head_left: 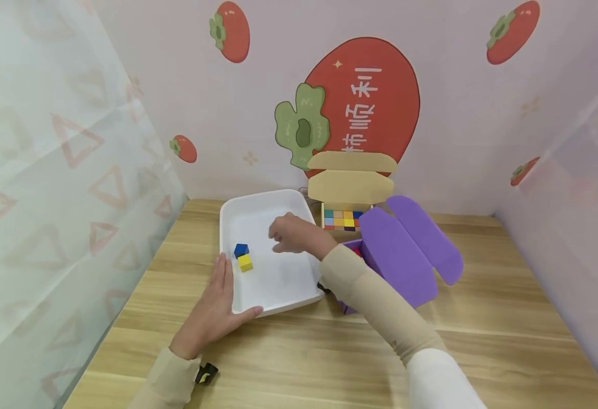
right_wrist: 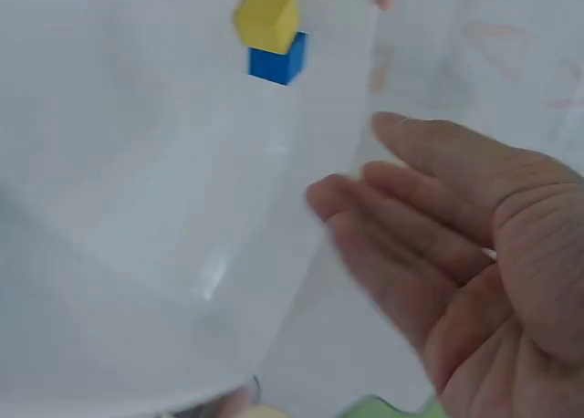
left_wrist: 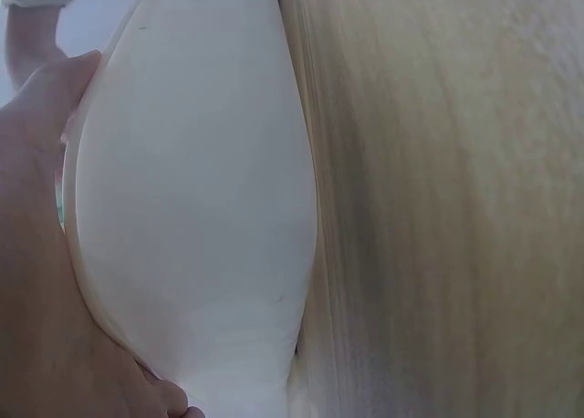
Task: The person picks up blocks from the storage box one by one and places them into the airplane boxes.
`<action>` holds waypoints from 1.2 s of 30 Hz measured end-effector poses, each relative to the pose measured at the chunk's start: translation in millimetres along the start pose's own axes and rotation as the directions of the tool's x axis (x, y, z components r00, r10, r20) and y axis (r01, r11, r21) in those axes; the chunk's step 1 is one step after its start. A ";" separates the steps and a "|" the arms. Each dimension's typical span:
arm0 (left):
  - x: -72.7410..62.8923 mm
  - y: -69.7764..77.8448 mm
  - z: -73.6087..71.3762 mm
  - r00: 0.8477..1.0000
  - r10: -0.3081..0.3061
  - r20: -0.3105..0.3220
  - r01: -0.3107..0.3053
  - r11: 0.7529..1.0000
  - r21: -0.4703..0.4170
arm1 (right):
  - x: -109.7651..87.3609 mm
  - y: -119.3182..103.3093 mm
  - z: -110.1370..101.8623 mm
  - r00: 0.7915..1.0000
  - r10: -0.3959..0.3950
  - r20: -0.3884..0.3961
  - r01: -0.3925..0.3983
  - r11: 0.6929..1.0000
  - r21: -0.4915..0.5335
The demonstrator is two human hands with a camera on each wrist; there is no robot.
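Observation:
A white tray [head_left: 283,289] sits on the wooden table. My left hand [head_left: 210,309] rests on its near left corner, fingers along the left rim and thumb on the front rim; the left wrist view shows the tray's outer wall [left_wrist: 196,181] beside this hand. Inside the tray, towards the left, a yellow block [head_left: 245,263] and a blue block [head_left: 241,250] lie against each other. Above the tray is my right hand [head_left: 296,234], apart from both blocks. In the right wrist view its fingers [right_wrist: 392,263] are loosely bent with nothing between them.
Right of the tray stands a purple box [head_left: 401,255] with its lid raised and something red inside, partly behind my right arm. Behind it, an open cream box [head_left: 350,187] holds several coloured blocks. A patterned backdrop [head_left: 258,113] closes off the table's back and sides.

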State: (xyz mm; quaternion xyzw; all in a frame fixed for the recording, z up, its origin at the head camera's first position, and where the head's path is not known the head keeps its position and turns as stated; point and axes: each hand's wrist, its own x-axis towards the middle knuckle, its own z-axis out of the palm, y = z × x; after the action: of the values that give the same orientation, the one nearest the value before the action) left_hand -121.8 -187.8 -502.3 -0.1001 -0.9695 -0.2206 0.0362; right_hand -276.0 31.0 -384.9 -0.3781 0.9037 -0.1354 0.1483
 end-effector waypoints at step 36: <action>0.8 -1.4 -1.4 1.000 -0.021 0.011 0.021 1.000 -0.014 | 57.0 -19.5 27.6 0.999 -0.028 0.041 0.031 0.998 -0.059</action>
State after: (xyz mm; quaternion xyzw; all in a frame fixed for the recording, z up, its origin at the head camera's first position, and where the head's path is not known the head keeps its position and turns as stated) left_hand -122.8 -189.5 -501.5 -0.0915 -0.9691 -0.2274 0.0278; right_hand -291.4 -27.1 -412.8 -0.3983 0.8986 -0.1029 0.1530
